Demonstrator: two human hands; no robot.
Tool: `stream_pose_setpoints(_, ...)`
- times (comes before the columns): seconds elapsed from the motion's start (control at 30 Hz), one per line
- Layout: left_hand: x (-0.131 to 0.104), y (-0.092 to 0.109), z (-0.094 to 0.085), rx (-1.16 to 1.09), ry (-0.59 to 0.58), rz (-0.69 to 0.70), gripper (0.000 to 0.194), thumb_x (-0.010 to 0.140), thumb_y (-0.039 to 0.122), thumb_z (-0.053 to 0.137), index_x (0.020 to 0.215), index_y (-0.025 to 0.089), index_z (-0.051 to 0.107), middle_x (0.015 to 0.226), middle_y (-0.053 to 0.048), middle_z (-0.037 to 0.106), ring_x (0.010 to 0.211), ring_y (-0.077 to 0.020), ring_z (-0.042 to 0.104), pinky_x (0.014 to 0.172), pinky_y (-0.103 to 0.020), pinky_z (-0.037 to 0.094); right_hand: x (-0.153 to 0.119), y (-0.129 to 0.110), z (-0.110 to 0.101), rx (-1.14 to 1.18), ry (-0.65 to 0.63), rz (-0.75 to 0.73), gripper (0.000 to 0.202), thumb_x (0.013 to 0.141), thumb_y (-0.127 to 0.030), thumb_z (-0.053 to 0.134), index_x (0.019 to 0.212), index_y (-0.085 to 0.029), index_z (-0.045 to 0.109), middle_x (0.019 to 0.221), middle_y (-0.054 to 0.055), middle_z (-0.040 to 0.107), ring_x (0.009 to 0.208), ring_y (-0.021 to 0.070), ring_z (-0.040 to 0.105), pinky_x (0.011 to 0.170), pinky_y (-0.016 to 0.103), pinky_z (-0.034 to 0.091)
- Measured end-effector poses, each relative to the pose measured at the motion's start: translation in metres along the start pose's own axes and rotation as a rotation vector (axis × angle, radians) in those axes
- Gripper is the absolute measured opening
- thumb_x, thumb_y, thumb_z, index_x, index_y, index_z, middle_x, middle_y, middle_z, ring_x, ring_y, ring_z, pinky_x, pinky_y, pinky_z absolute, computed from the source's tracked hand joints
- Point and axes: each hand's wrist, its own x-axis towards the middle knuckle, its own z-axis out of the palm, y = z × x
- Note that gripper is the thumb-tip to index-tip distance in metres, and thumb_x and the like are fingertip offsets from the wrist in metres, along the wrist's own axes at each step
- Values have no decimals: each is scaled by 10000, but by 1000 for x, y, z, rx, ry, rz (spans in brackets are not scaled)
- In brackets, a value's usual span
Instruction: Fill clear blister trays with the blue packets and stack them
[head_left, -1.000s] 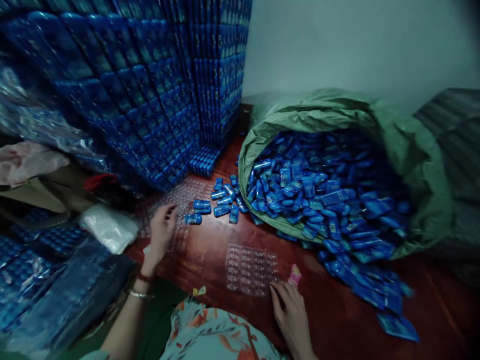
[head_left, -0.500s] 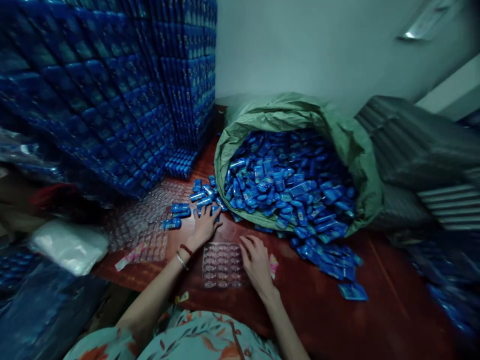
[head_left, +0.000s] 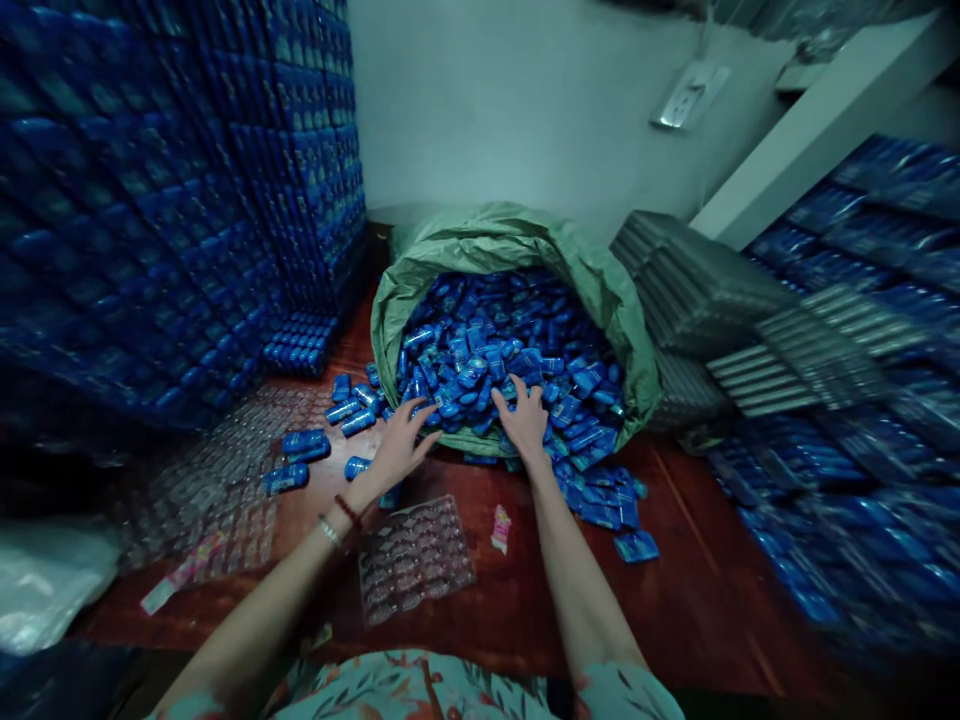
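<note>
- Nearest on the tabletop (head_left: 675, 600), in front of the person, lies the tray (head_left: 416, 560), clear and flat, with no blue packet seen in its cells. Half a second ago the right hand was at its edge; now neither hand holds it.
- A pink wrapper (head_left: 501, 530) lies just beyond the tray's right side, apart from it.
- The left hand (head_left: 397, 445) has shifted from the loose packets (head_left: 304, 442) to the near lip of the sack (head_left: 637, 370). Its fingers are spread, with no packet seen between them; whether the tips touch the lip or the packets there, I cannot tell.
- The right hand (head_left: 523, 420) has gone from the tray to the sack's mouth. Its fingers are parted and slightly bent over the heaped packets; no pinch shows, though contact under the fingertips is hidden.
- So both hands are now at the sack, where the left alone was close to it before.
- Left of the hands, clear sheets (head_left: 225, 450) lie spread out, with some loose packets between them and the sack.
- Beyond the hands, the sack lies open towards the person, packets spilling over its right front edge.
- Farther back stand the blue stack (head_left: 300, 150) on the left and the grey stack (head_left: 697, 290) on the right, before the wall (head_left: 487, 110).
</note>
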Motion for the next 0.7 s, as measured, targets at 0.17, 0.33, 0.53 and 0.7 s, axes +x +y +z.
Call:
stream_pose_setpoints(0.17, 66, 17, 18, 219, -160, 21, 751, 796, 394, 624, 1446, 274, 269, 1405, -139, 359, 1221, -334, 380, 976, -501, 337, -16, -9, 11, -36, 9, -168, 444, 866, -455, 501, 1275, -289, 542, 1056, 83, 507, 852, 216, 549, 721, 311, 397)
stream_pose_setpoints(0.33, 56, 24, 21, 319, -228, 65, 784, 731, 304, 658, 1431, 292, 305, 1323, -142, 418, 1160, -339, 414, 927, -495, 361, -59, -1, 22, 31, 74, -222, 445, 853, -351, 513, 1291, -273, 535, 1132, 108, 484, 894, 229, 547, 792, 359, 441)
stream_pose_setpoints(0.53, -2, 20, 21, 248, -168, 121, 706, 730, 255, 654, 1382, 250, 385, 1284, -137, 407, 1203, -332, 383, 997, -493, 320, -114, 4, 40, 252, 109, -231, 428, 881, -340, 490, 1304, -282, 520, 1246, 120, 408, 1087, 264, 508, 901, 424, 455)
stream_pose_setpoints(0.7, -44, 15, 27, 162, -181, 110, 531, 853, 326, 546, 1360, 243, 409, 1297, -140, 425, 1205, -299, 400, 1011, -495, 323, -141, 10, 38, 324, 9, -242, 411, 915, -397, 454, 1309, -298, 520, 1280, 114, 427, 1167, 259, 496, 928, 412, 461)
